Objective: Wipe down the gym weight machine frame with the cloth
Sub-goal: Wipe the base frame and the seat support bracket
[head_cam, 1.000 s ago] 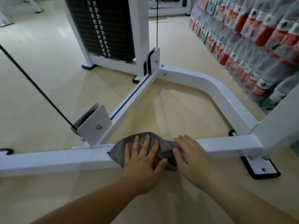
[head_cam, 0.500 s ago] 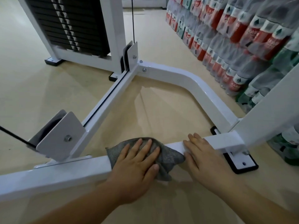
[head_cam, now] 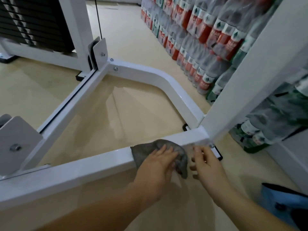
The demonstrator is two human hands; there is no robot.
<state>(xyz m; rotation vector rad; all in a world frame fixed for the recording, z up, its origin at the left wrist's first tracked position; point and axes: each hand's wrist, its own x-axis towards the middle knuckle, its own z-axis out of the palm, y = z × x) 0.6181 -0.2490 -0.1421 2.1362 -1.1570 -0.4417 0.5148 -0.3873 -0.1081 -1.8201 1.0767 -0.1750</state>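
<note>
Both bare forearms reach forward side by side. The left hand [head_cam: 156, 162] lies palm down, its fingers extended flat on the grey cloth [head_cam: 141, 151]. The right hand [head_cam: 207, 164], just beside it, is blurred, fingers loosely bent, holding nothing.

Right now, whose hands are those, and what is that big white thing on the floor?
This picture comes from a camera worn on a person's head, looking down, so you see that person's own two hands. The white bars are the bottom frame of a gym weight machine. The black slabs at the top left are its weights. The left hand presses a grey cloth flat on the nearest bar to wipe it. The right hand is just beside the cloth, fingers loose, holding nothing. Along the right side stand packs of bottles.
</note>
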